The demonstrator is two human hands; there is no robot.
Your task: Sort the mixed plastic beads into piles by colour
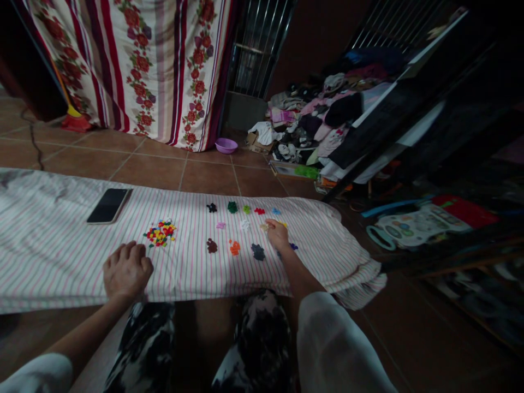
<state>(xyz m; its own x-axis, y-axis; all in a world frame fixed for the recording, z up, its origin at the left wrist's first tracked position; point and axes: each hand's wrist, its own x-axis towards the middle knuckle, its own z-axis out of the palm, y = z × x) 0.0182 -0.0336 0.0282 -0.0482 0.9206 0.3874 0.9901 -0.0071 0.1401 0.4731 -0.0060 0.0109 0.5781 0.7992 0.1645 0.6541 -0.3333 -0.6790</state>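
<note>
My right hand (pixel 278 234) reaches over the cloth with its fingertips pinched at a few beige pieces (pixel 264 227); whatever is between the fingers is too small to make out. Around it lie small colour-sorted piles: white pieces (pixel 244 225), red pieces (pixel 259 210), light blue pieces (pixel 276 210), yellow pieces (pixel 285 224), dark grey pieces (pixel 257 251) and orange pieces (pixel 234 247). My left hand (pixel 127 269) rests on the cloth, knuckles up and fingers curled closed. Just beyond it sits a mixed heap of small coloured pieces (pixel 161 233).
A striped cloth (pixel 188 273) covers the low surface, with a phone (pixel 109 206) at left. Brown pieces (pixel 212 245), black pieces (pixel 212 207) and green pieces (pixel 232 207) lie mid-cloth. On the floor beyond are a purple basin (pixel 226 145) and piled clothes (pixel 315 120).
</note>
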